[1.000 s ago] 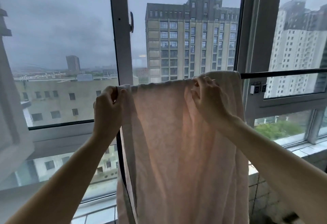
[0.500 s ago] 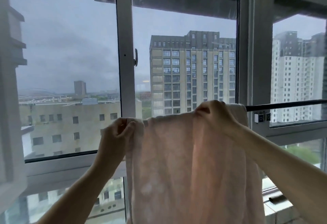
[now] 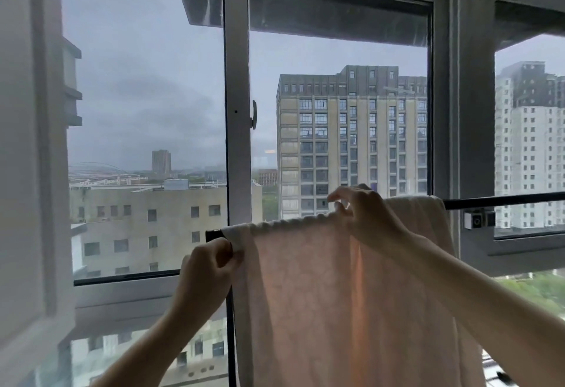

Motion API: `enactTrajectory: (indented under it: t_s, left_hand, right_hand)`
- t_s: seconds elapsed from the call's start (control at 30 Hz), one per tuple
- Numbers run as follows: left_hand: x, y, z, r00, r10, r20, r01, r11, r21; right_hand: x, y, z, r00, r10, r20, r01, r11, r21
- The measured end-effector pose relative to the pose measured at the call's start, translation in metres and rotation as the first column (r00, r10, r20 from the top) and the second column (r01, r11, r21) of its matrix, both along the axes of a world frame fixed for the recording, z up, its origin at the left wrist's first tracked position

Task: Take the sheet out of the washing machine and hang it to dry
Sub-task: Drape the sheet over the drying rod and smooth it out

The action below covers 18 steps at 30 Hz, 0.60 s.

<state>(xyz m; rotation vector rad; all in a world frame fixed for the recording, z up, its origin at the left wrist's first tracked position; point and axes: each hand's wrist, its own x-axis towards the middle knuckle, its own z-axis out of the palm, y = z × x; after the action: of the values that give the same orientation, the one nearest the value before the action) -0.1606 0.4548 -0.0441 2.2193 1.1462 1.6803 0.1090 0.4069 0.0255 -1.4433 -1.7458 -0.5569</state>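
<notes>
A pale pink sheet (image 3: 336, 310) hangs folded over a black drying rod (image 3: 504, 199) that runs across the window. My left hand (image 3: 208, 267) pinches the sheet's left edge just below the rod's left end. My right hand (image 3: 363, 218) pinches the sheet's top fold on the rod, thumb and fingertips curled on the cloth. The part of the rod under the sheet is hidden. The washing machine is out of view.
A sliding window frame (image 3: 237, 111) with a latch (image 3: 253, 114) stands right behind the rod. A wide grey pillar (image 3: 474, 111) rises at the right with a small white device (image 3: 475, 220) on it. An open white window panel (image 3: 27, 172) fills the left side.
The camera has tilted upward, so rod and sheet sit lower in view. My left hand slid down the sheet's left edge, baring the rod's left end. My right hand now pinches the top fold.
</notes>
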Motion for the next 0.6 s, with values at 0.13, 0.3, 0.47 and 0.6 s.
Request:
enactTrajectory:
  t_s: [0.13,0.3,0.47,0.6]
  left_hand:
    - [-0.008,-0.002,-0.008,0.973,0.086,-0.214,-0.063,0.992,0.11]
    - [-0.023,-0.01,-0.009,0.86,0.371,-0.351,-0.271,0.914,0.302]
    - [-0.015,-0.011,0.02,0.909,0.294,-0.294,-0.136,0.878,0.458]
    - [0.018,-0.008,0.049,0.891,0.154,-0.428,0.091,0.861,0.5]
  right_hand:
    - [-0.006,0.01,0.001,0.994,0.103,0.029,-0.1,0.991,-0.091]
    - [0.01,0.013,-0.004,0.996,0.082,-0.024,-0.083,0.995,-0.051]
    - [0.013,0.011,-0.018,0.979,0.157,-0.127,-0.149,0.986,0.07]
    - [0.01,0.005,-0.026,0.975,0.218,0.044,-0.221,0.968,0.118]
